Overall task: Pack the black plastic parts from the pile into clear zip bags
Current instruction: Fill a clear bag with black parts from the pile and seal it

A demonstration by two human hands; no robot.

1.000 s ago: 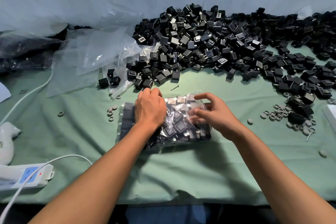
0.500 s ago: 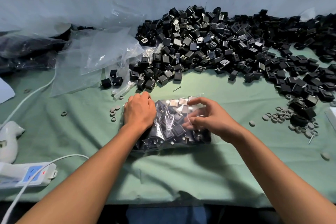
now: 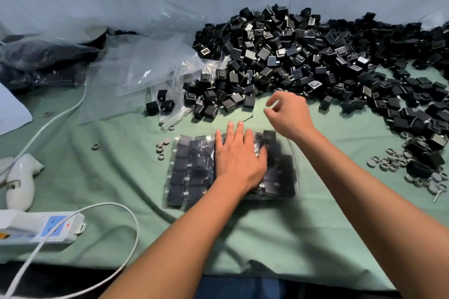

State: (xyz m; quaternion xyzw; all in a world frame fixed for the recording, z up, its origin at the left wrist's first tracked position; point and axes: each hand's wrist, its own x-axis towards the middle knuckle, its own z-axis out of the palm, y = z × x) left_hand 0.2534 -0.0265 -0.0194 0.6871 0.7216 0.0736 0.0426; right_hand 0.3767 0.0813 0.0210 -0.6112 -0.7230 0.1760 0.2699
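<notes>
A clear zip bag (image 3: 192, 172) filled with black plastic parts lies flat on the green cloth in front of me. My left hand (image 3: 239, 155) rests palm-down on its middle with straight fingers, pressing it. My right hand (image 3: 289, 114) hovers beyond the bag's far right corner, fingers loosely curled, holding nothing. The big pile of black plastic parts (image 3: 303, 56) spreads across the back and right of the table, just beyond my right hand.
Empty clear bags (image 3: 136, 75) lie at back left, dark filled bags (image 3: 41, 60) beyond them. A white power strip (image 3: 41, 228) with cable and a white tool (image 3: 19, 177) sit at left. Grey washers (image 3: 393, 162) and a loose screw (image 3: 247, 118) lie scattered on the cloth.
The bag now lies flattened. My left hand went from gripping its left part to pressing flat on its middle. My right hand let go of the bag and lifted toward the pile.
</notes>
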